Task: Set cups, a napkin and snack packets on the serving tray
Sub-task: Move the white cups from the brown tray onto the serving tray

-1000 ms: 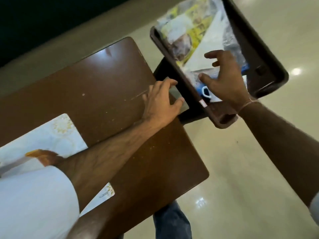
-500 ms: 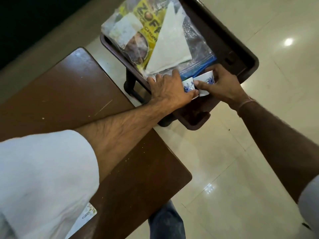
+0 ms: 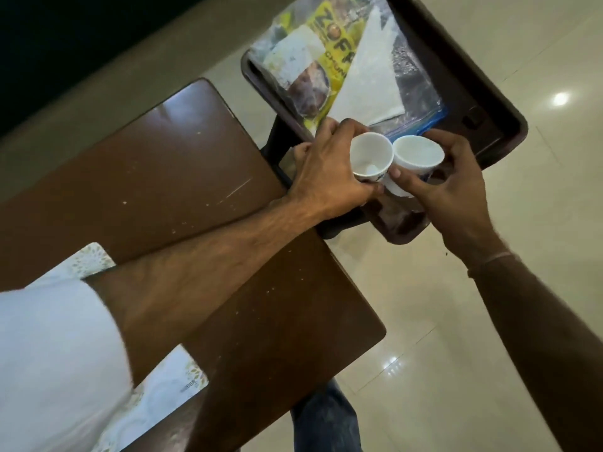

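A: Where are the cups held relative to the serving tray (image 3: 509, 125)?

B: Both are held over its near corner, just this side of the folded napkin (image 3: 365, 83) and the snack packets (image 3: 326, 60), which lie farther along the tray. The tray's long axis runs away from the person, up and to the left.

A: How are the hands closed?

B: The left hand (image 3: 326, 177) is curled around the left cup (image 3: 370, 156), fingers wrapped behind it. The right hand (image 3: 456, 194) is closed on the right cup (image 3: 417, 154), its thumb pressed at the front wall. The two rims are touching, mouths tilted toward the camera.

A: Are the cups resting on the tray?

B: That cannot be told; their bases are hidden behind the hands, though they seem to be lifted slightly.

A: What is required next?

B: Probably a short lowering straight down, since free tray floor is seen directly beneath. Neither hand is nearer.
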Demonstrator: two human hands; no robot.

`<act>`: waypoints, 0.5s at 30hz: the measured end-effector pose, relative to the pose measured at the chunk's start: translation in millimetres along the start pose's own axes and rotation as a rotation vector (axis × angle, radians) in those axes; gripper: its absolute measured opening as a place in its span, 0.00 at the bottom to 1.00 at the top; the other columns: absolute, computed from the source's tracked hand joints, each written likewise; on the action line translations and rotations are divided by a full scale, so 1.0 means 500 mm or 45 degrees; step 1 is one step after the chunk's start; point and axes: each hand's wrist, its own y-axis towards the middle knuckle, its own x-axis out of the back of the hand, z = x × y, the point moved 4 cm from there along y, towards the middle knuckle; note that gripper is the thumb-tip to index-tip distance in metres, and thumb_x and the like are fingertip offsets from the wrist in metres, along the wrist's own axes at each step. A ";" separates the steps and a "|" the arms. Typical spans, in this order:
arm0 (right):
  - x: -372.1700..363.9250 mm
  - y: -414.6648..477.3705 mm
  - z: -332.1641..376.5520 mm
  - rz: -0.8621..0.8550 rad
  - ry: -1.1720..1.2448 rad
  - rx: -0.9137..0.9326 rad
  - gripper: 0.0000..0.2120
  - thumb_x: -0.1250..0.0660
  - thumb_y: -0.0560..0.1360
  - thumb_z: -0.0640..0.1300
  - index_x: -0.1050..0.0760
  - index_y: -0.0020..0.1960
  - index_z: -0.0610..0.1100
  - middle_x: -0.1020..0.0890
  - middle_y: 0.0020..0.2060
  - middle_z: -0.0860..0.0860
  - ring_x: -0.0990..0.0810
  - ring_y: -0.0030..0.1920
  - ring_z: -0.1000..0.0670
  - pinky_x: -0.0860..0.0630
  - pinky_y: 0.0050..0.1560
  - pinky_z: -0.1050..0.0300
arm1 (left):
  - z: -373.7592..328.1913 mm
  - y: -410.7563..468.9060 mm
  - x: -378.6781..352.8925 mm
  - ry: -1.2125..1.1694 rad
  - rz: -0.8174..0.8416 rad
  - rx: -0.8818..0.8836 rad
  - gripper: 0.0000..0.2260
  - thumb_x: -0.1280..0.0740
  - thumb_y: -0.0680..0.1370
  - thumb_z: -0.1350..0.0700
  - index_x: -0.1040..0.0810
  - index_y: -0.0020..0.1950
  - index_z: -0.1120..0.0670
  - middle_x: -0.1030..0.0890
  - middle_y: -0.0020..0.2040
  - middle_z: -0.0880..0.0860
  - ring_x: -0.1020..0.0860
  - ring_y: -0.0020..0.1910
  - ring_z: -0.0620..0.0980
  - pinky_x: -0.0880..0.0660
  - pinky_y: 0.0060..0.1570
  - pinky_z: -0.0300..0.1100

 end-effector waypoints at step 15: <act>-0.423 -0.397 0.134 0.689 -0.183 0.221 0.38 0.19 0.65 0.52 0.35 0.69 0.63 0.31 0.59 0.74 0.29 0.65 0.56 0.26 0.63 0.56 | 0.362 -0.432 0.367 0.325 0.452 -0.060 0.31 0.24 0.64 0.67 0.27 0.62 0.47 0.28 0.63 0.47 0.35 0.63 0.50 0.32 0.57 0.50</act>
